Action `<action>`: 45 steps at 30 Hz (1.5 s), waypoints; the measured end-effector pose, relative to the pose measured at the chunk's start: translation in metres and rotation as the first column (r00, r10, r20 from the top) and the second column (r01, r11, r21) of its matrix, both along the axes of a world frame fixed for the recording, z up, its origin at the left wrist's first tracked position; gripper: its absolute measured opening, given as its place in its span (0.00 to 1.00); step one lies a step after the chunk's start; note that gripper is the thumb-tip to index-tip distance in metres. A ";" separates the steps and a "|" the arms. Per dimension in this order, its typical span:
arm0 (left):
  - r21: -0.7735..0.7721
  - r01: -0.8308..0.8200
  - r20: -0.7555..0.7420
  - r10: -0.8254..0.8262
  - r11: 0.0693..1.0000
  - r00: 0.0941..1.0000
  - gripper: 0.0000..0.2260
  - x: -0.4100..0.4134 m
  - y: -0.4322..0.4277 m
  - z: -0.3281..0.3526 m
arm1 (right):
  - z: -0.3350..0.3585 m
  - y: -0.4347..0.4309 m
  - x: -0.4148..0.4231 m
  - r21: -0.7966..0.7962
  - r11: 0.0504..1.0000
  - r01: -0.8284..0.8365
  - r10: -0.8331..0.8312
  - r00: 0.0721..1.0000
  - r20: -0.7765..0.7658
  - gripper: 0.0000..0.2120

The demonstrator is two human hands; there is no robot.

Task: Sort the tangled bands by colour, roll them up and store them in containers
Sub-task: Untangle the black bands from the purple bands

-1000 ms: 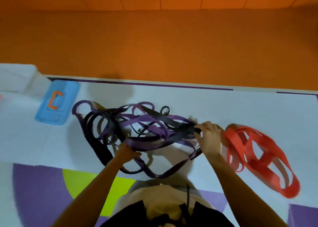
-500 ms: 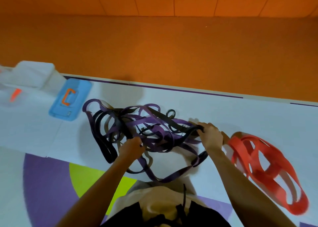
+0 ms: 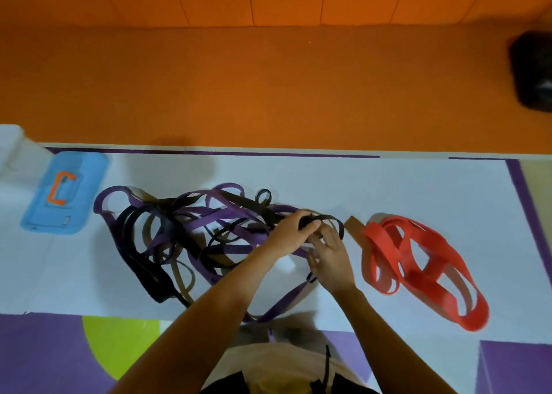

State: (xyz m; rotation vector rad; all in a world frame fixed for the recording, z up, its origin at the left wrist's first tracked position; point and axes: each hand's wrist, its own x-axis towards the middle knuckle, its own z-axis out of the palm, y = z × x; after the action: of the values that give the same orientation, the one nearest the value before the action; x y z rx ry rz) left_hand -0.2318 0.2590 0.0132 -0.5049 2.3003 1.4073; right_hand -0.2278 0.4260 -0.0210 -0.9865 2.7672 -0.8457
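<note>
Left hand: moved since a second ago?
Yes: the left hand went right, away from the blue rectangular pad, beside the right hand, gripping a flat black band.

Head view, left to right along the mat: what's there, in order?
white object at the left edge → blue case → purple-and-black band tangle → red bands → dark object far right on the orange floor. Omitted: left hand and right hand, which overlap the tangle's right end.
</note>
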 end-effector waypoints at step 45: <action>0.061 0.075 -0.276 -0.056 0.995 0.960 0.07 0.041 -0.130 0.016 | 0.022 -0.070 0.064 0.037 0.188 0.982 -0.356 0.033 0.934 0.06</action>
State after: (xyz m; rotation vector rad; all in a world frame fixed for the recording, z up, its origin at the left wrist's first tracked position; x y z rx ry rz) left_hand -0.1905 0.1289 0.0289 -0.2200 2.4419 1.6061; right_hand -0.1640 0.3560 0.0009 1.1023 1.7714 -1.8651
